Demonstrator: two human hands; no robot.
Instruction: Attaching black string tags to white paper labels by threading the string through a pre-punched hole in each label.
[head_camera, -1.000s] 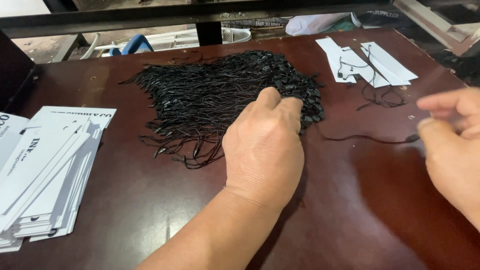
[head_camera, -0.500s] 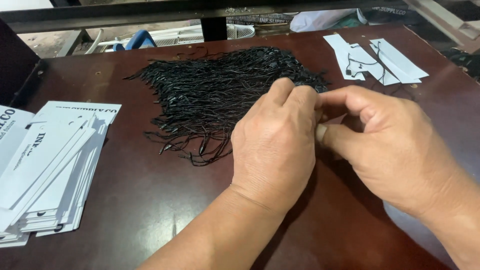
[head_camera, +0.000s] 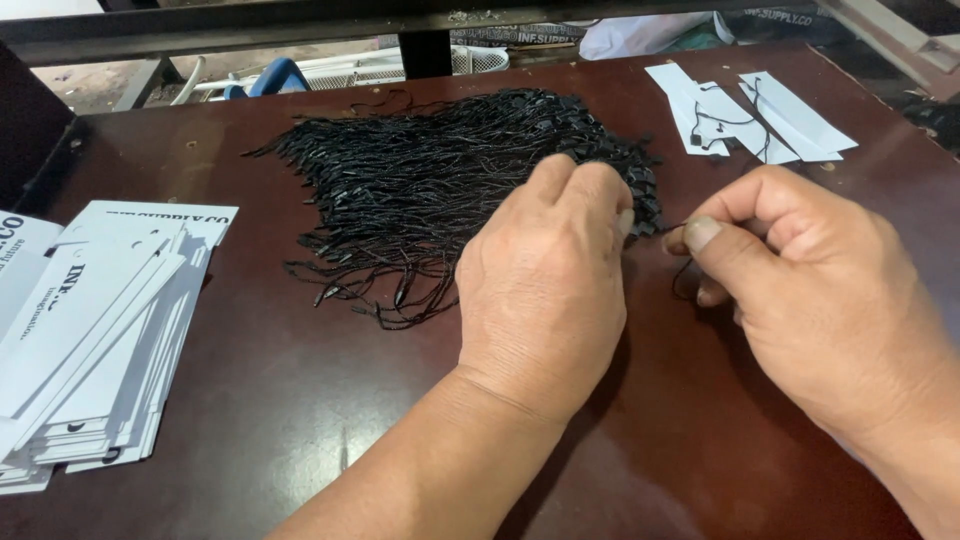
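Fingers of the right hand (head_camera: 820, 300) are pinched together, thumb against forefinger, on one thin black cord (head_camera: 683, 262), which curls in a small loop just below the thumb tip. Beside it, the left hand (head_camera: 545, 290) lies knuckles up with its fingers curled down onto the right end of the heap of black cords (head_camera: 440, 190); whether those fingers clamp any strand is hidden under the hand.

That heap is a loose, matted fan of glossy string pieces with small dark plastic ends, lying near the middle of the tabletop (head_camera: 300, 400) toward its far edge. Its long axis runs left to right, and frayed loose ends stick out toward the left and the near side. The pinched cord leads from the heap's right end toward the right edge.

Smooth, dark reddish-brown wood makes up the tabletop. At its left edge sits a slumped stack of white card tags (head_camera: 100, 330), long, flat and rectangular, with punched holes at their near ends. Near the far right corner lie a few white tags with cords (head_camera: 750, 115), fanned out flat.
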